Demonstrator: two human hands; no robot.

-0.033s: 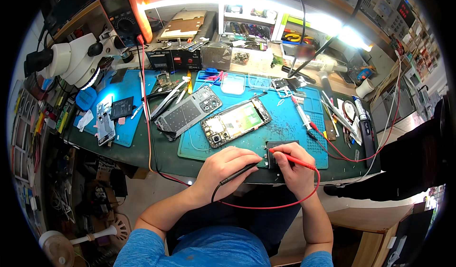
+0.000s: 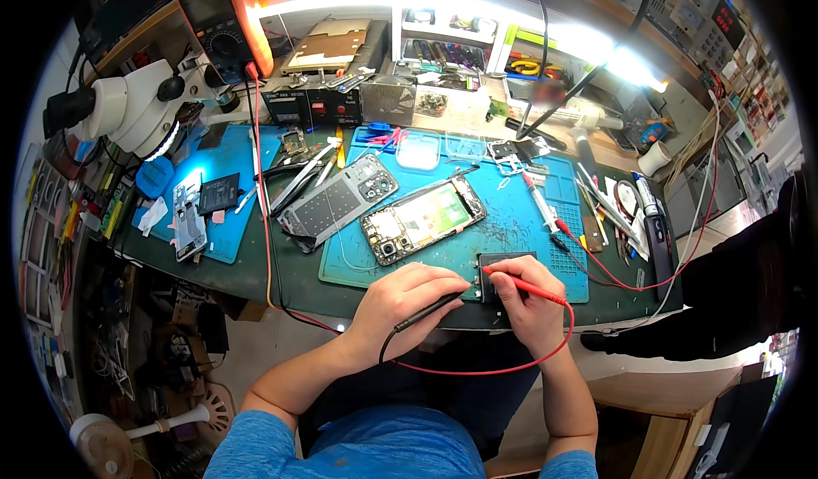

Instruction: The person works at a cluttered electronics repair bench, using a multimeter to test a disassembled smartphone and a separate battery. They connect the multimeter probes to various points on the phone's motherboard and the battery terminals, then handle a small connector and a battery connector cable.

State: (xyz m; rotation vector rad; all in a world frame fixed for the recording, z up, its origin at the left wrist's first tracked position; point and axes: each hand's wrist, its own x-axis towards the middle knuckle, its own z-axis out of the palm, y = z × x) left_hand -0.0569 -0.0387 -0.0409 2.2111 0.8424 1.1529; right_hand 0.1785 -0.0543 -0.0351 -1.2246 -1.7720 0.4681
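My left hand is closed round a black multimeter probe, which slants toward the left edge of a flat black phone battery. A red multimeter probe is pinched in my right hand, its tip over the same battery's upper left part. Whether either tip touches metal is too small to tell. Part of the battery is covered by my right hand. Beyond my hands lies an opened phone with its insides showing, beside a grey phone back cover with a camera block.
An orange multimeter stands at the back left, its leads crossing the bench. Left lie a microscope and another opened phone. A syringe rests on the blue mat. Tools crowd the right; someone's dark-clothed leg is there.
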